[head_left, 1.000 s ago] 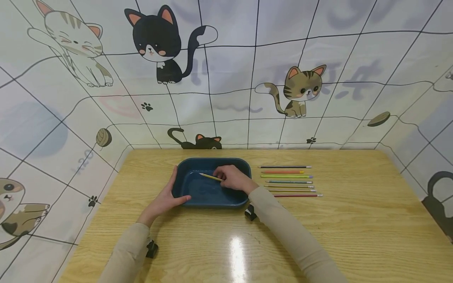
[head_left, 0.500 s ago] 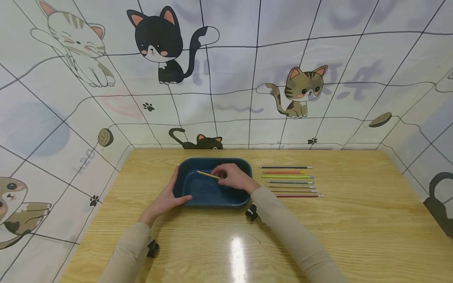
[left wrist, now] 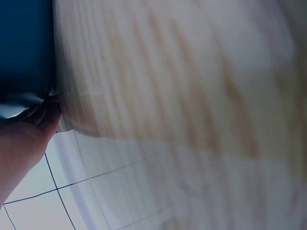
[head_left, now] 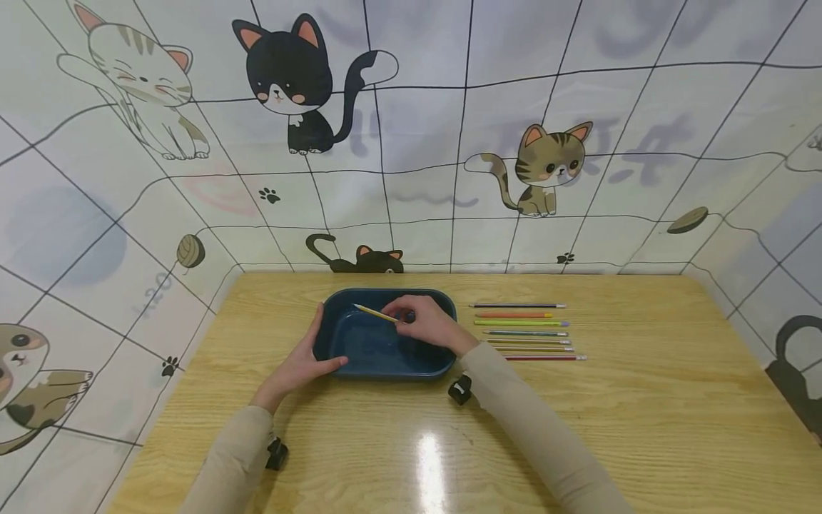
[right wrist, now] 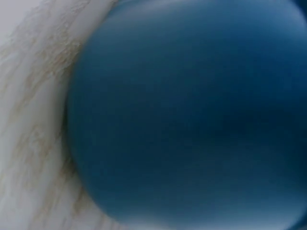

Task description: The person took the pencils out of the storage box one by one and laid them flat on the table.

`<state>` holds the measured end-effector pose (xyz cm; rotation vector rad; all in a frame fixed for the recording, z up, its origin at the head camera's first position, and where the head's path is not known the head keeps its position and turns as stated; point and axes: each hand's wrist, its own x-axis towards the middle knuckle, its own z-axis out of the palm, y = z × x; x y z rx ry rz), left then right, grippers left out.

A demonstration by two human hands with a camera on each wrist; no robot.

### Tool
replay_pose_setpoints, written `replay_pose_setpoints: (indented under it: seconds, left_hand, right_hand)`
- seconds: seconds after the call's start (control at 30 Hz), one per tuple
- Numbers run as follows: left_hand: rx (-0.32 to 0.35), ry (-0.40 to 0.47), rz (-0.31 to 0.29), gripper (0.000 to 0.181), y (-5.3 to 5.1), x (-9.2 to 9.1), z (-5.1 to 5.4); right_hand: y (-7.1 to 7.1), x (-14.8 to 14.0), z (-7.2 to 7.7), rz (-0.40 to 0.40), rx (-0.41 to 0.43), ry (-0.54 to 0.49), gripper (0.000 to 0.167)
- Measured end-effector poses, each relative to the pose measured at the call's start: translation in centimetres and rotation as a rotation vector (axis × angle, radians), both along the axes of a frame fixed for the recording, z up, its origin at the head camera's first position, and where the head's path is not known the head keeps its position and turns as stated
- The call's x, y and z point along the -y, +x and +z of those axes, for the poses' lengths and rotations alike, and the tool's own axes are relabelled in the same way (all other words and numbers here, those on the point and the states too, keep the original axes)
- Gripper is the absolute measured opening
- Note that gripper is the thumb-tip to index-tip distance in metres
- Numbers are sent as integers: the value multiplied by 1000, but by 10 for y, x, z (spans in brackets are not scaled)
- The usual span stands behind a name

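Note:
A yellow pencil (head_left: 374,313) is pinched in my right hand (head_left: 427,323), its pale tip pointing to the far left. The hand is over the dark blue rectangular tray (head_left: 379,374), and the pencil's near end is hidden by the fingers. My left hand (head_left: 305,360) holds the tray at its left side, fingers along the outer wall and thumb over the front rim. In the left wrist view, the fingers of my left hand (left wrist: 33,127) touch the tray's edge. Only the blurred blue tray (right wrist: 182,115) and the table show in the right wrist view.
To the right of the tray several pencils lie in a row on the wooden table (head_left: 642,400), among them an orange pencil (head_left: 514,315), a lime pencil (head_left: 520,323) and a red pencil (head_left: 546,358). A cloth with cat drawings (head_left: 424,143) hangs behind the table.
My right hand and the pencil have shifted slightly left and away from me, and more of the pencil's tilt shows. My left hand stays on the tray.

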<state>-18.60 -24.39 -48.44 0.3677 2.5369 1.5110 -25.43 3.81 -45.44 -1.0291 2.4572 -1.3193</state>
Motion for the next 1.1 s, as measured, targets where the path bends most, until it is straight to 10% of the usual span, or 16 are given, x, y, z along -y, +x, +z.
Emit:
replay_pose_setpoints:
  seconds: [0.27, 0.5, 1.1]
  left_hand:
    - [15, -36, 4, 112, 2, -1, 4]
    - [34, -15, -15, 109, 14, -12, 35]
    - [45, -12, -4, 108, 15, -12, 37]
  right_hand:
    - [9, -10, 11, 2, -61, -39, 28]
    - [16, -21, 17, 7, -80, -49, 27]
    - [28, -64, 23, -22, -87, -14, 27]
